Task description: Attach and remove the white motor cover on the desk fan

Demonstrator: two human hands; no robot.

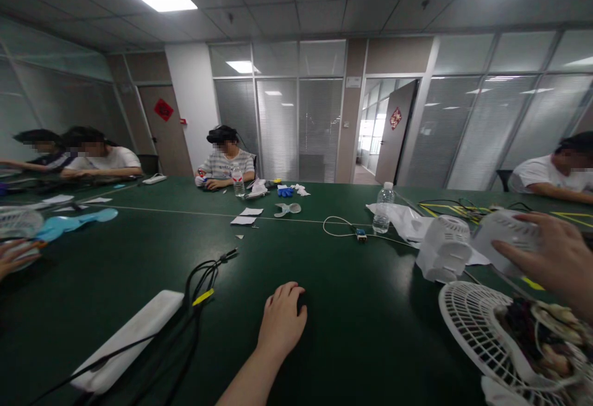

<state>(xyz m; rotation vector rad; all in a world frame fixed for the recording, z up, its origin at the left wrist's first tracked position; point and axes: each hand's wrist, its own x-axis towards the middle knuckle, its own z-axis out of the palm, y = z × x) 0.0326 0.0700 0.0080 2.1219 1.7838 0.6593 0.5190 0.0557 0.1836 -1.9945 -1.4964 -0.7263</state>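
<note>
My left hand (282, 319) lies palm down on the green table, fingers lightly bent, with nothing visible in it. At the right, my right hand (551, 251) grips a white plastic housing (503, 239) with vent slots, held above the table. A second white slotted housing (445, 248) stands just left of it, the two close together or touching. Below my right hand lies a round white fan grille (477, 319), with a jumble of dark and pale parts and wires (542, 338) on it, too unclear to name.
A white power strip (134, 338) and bundled black cables (204, 276) lie at left front. A water bottle (383, 208), plastic bag (410, 222), small cabled blue connector (361, 234) and clear fan blade (287, 209) lie farther back. Another person's hand (16, 257) is at the left edge; several people sit around.
</note>
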